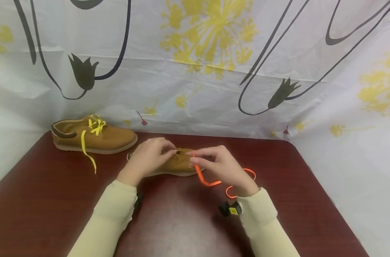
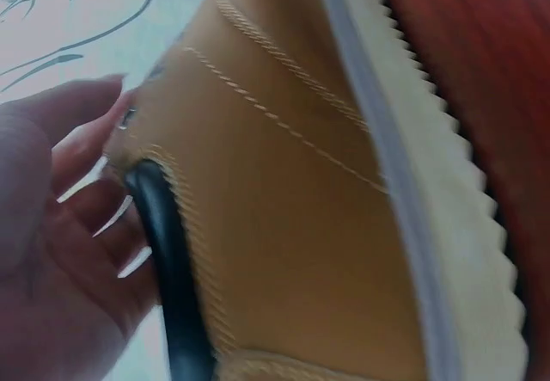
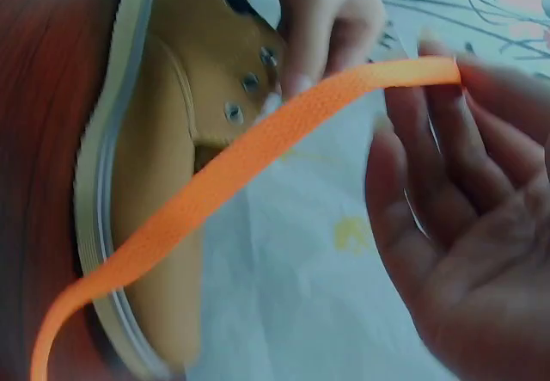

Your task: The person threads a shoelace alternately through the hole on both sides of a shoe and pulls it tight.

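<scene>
A tan shoe lies on the table with its toe pointing right. My left hand is over its opening, thumb and fingertips pinching the edge beside the eyelets. Part of the shoe's heel is behind that hand. In the left wrist view, the fingers curve along the shoe's upper edge, by its dark collar. To the right, my right hand pinches one end of an orange shoelace between thumb and fingers, close to the toe. From there the lace droops and crosses in front of the shoe in the right wrist view.
A second tan shoe, with a yellow shoelace hanging down its side, stands at the back left of the dark red table. Loops of the orange lace lie beside my right wrist. A patterned white sheet hangs behind.
</scene>
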### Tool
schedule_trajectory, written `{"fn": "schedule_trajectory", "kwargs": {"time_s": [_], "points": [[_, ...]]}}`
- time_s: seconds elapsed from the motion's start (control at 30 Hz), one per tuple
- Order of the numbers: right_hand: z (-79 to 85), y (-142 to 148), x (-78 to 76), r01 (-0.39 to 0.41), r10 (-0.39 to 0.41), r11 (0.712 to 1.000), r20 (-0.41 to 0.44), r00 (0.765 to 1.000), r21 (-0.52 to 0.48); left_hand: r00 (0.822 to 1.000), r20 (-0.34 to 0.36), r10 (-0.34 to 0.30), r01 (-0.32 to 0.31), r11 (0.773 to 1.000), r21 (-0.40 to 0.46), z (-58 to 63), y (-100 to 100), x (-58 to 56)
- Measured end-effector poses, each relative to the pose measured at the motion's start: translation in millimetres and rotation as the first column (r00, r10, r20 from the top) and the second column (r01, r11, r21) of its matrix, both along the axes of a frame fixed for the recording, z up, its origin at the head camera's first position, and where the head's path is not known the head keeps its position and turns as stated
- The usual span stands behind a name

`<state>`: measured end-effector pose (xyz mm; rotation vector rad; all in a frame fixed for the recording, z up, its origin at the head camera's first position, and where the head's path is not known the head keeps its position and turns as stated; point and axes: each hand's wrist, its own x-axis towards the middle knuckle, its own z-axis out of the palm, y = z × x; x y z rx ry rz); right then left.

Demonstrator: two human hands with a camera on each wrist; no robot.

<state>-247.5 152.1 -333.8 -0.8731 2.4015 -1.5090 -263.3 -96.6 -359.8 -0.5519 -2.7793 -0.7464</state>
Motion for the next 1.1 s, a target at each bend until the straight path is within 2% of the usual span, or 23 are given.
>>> {"fn": "schedule_trajectory", "kwargs": {"time_s": [0.1, 0.17, 0.27, 0.47, 0.6, 0.83, 1.1], "points": [[-3.7, -17, -4.4, 0.116, -0.110, 0.992, 0.114, 0.987, -0.047, 0.999, 0.038, 0.012, -0.010, 0.999, -0.033, 1.5, 2, 0.0], [-6.5, -26, -6.1, 0.196, -0.180, 0.978, 0.186, 0.966, -0.072, 0.998, 0.053, 0.015, -0.012, 0.998, -0.054, 3.2, 3, 0.8], [-13.3, -33, -7.9, 0.269, -0.236, 0.957, 0.257, 0.937, -0.104, 0.997, 0.080, 0.005, 0.001, 0.998, -0.067, 4.2, 2, 1.5], [-32.8, -39, -10.8, 0.335, -0.270, 0.936, 0.387, 0.882, -0.111, 0.991, 0.127, -0.039, 0.047, 0.997, -0.065, 2.3, 2, 1.5], [-46.3, -42, -11.8, 0.339, -0.267, 0.937, 0.446, 0.854, -0.087, 0.989, 0.134, -0.059, 0.069, 0.995, -0.075, 0.8, 3, 1.2], [-60.2, -46, -11.7, 0.284, -0.214, 0.954, 0.454, 0.865, -0.092, 0.991, 0.096, -0.091, 0.100, 0.991, -0.093, 1.4, 5, 2.0], [-64.9, -50, -13.5, 0.284, -0.206, 0.953, 0.459, 0.865, -0.108, 0.993, 0.093, -0.073, 0.085, 0.989, -0.124, 2.9, 5, 3.6]]}}
